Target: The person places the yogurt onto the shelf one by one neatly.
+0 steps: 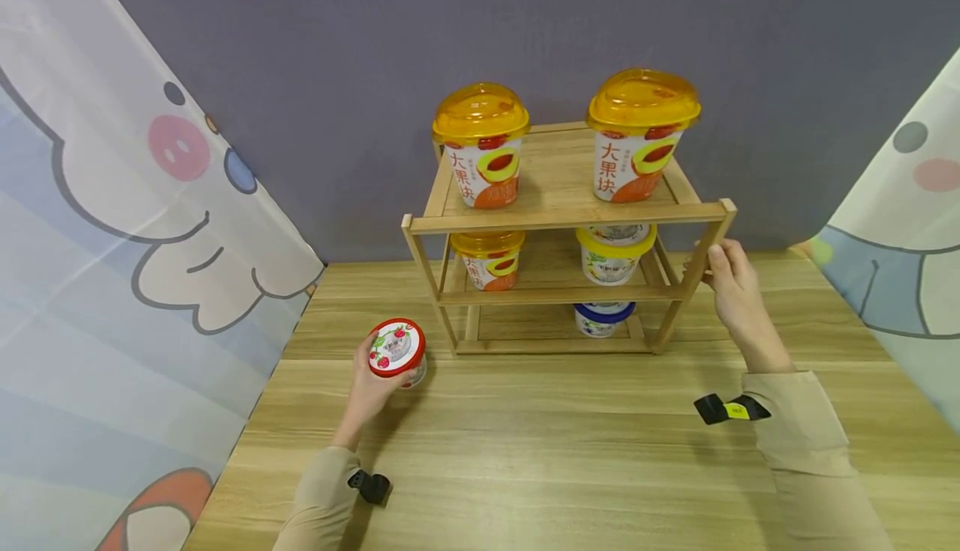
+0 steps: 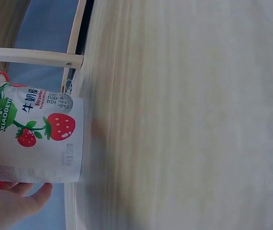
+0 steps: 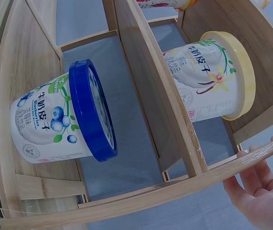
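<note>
My left hand grips a white strawberry yogurt tub with a red lid, left of the wooden shelf rack. In the left wrist view its base is close to the tabletop, and fingers curl round its side. On the rack's right side, my right hand holds the front upright, thumb in front and fingers behind. Nearest to it in the right wrist view are a yellow-lidded tub on the middle shelf and a blue-lidded blueberry tub on the bottom shelf.
Two fruit yogurt cups with domed orange lids stand on the top shelf. A similar cup sits at the middle shelf's left. Behind rises a grey wall, with cartoon curtains along both sides of the wooden table.
</note>
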`<state>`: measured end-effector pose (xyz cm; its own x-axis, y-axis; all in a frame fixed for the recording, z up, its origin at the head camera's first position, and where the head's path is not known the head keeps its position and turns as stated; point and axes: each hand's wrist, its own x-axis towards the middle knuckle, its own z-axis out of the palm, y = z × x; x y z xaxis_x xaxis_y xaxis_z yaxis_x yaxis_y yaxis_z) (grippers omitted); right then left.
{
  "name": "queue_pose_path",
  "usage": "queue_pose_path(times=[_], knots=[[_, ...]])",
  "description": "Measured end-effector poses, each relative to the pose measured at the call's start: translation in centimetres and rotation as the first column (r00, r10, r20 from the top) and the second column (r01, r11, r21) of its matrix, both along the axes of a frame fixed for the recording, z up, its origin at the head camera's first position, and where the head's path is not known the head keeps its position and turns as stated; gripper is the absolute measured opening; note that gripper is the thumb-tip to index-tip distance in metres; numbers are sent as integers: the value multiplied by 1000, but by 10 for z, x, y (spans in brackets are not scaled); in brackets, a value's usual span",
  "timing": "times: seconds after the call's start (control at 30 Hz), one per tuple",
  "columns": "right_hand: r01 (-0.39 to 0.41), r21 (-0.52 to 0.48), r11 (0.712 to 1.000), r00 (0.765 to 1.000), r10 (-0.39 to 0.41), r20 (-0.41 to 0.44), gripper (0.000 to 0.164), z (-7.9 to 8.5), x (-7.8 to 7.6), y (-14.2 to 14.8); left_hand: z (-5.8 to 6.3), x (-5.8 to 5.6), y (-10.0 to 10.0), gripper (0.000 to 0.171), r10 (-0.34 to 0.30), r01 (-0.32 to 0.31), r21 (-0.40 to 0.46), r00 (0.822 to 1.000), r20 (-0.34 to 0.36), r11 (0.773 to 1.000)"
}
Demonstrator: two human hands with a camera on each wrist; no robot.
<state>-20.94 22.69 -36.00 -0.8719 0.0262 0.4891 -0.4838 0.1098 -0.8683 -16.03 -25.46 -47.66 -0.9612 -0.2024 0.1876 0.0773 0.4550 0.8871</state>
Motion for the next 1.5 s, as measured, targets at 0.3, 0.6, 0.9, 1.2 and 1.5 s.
queue_pose_path(times=[0.3, 0.6, 0.9, 1.2, 1.5], knots=[[13, -10, 1000, 1000, -14, -8, 16, 0, 0, 0, 0, 0, 1, 96, 21, -20, -39, 1000, 23, 999], [23, 9, 1000, 1000, -23, 7, 16, -1, -1, 0, -2, 1, 6, 93, 72, -73, -28, 997, -30, 997], [24, 17, 1000, 1000, -24, -2, 16, -1, 0, -1, 11, 6, 10, 92, 63, -63, -28, 998, -20, 998], [28, 18, 999, 1000, -28, -3, 16, 0, 0, -1, 31, 16, 16, 92, 27, -27, -48, 1000, 0, 998], [15, -16, 1000, 1000, -15, -16, 16, -1, -1, -2, 44, 30, 26, 93, -15, 14, -52, 1000, -22, 999]])
